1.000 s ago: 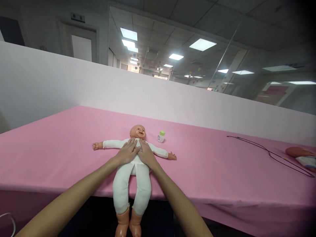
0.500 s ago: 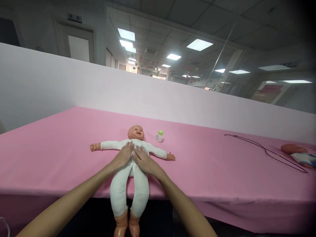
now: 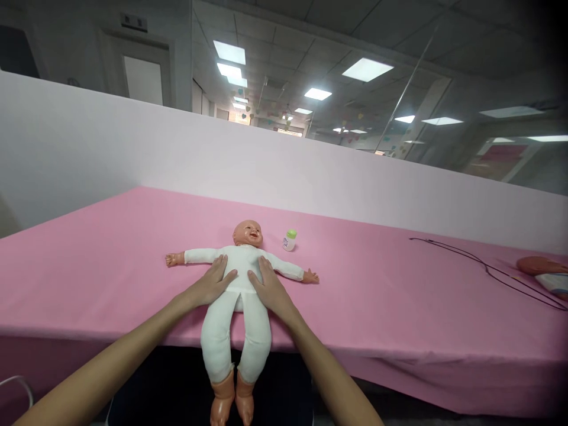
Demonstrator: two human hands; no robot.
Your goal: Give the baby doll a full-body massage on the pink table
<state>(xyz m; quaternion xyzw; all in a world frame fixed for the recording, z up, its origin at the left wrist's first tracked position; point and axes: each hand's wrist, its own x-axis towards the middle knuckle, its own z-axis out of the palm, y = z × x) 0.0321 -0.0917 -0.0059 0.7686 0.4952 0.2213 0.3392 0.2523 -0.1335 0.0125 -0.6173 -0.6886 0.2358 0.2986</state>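
A baby doll with a white cloth body (image 3: 242, 266) lies on its back on the pink-covered table (image 3: 377, 296), arms spread out and feet hanging past the front edge. My left hand (image 3: 212, 285) rests on the left side of its torso, thumb apart from the fingers. On the right side of the torso lies my right hand (image 3: 271, 289), its thumb also spread. Between the two hands the middle of the chest shows. Beside the doll's head stands a small clear bottle with a green cap (image 3: 290, 240).
A dark looped cord (image 3: 481, 261) lies on the right of the table. Near it, at the right edge, is another doll (image 3: 539, 269), partly out of view. A low white partition (image 3: 310, 177) runs behind the table, with glass above it.
My hands have moved apart, from close together at the middle of the doll's chest to the two sides of its torso. The view has shifted slightly.
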